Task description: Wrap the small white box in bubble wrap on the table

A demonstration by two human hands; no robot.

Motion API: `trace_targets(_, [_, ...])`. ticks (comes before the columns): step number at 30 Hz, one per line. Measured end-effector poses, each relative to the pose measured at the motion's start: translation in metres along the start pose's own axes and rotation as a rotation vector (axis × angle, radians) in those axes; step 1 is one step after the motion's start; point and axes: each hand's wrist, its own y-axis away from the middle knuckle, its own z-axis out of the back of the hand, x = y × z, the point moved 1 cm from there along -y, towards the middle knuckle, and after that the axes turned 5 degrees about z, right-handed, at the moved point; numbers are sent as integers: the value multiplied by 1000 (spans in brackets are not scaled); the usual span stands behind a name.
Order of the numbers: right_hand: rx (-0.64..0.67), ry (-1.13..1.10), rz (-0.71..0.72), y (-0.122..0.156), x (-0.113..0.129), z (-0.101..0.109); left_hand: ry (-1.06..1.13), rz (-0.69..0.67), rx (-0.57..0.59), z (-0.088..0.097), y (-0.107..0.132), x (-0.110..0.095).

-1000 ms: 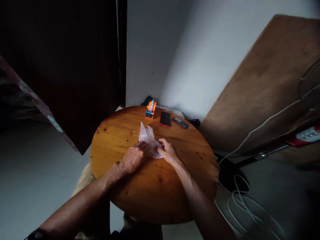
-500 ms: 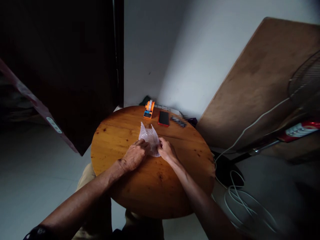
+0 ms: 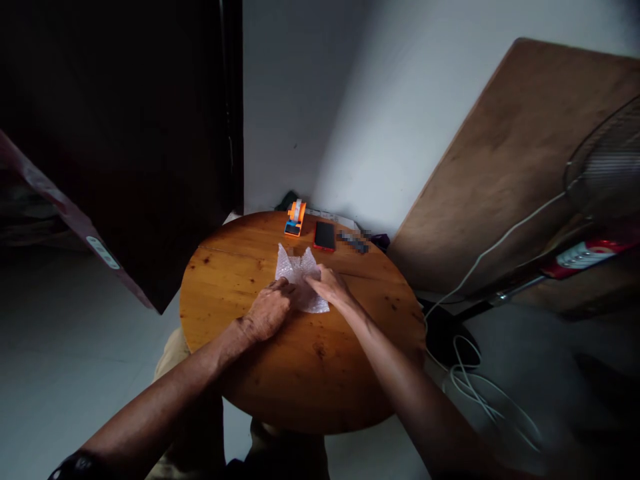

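A sheet of clear bubble wrap (image 3: 313,303) lies on the round wooden table (image 3: 320,393), its far corners standing up in two points. On the near left part of the wrap, my left hand (image 3: 273,308) has its fingers curled down on it. My right hand (image 3: 331,287) reaches in from the right, fingers closed on the wrap's right side with a fingertip toward its middle. Whatever the wrap encloses is hard to make out; a small brownish patch shows between the two raised corners.
Toward the back of the table stand an orange tape dispenser (image 3: 295,219), a phone with a red edge (image 3: 325,236) and a blurred dark object (image 3: 353,241). A brown board (image 3: 500,167) leans on the wall. At right are a fan (image 3: 607,167) and a loose white cable (image 3: 470,387).
My right hand has moved slightly up and inward over the wrap, and its near right corner now lies spread out. My left hand stays put. The view has shifted a little.
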Motion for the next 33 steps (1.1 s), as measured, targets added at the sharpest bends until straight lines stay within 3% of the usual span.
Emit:
trace_targets(4, [18, -136, -23, -8, -10, 1, -33, 25, 27, -2, -1, 0])
trace_targets(11, [42, -422, -87, 12, -40, 1, -30, 23, 34, -2, -1, 0])
trace_targets(24, [131, -554, -112, 2, -40, -2, -25, 15, 7, -7, -1, 3])
trace_targets(29, [116, -697, -132, 18, -51, 13, -1, 10, 25, -2, -1, 0])
trace_targets(33, [128, -783, -67, 31, -49, 9, -11, 0, 7, -5, -1, 2])
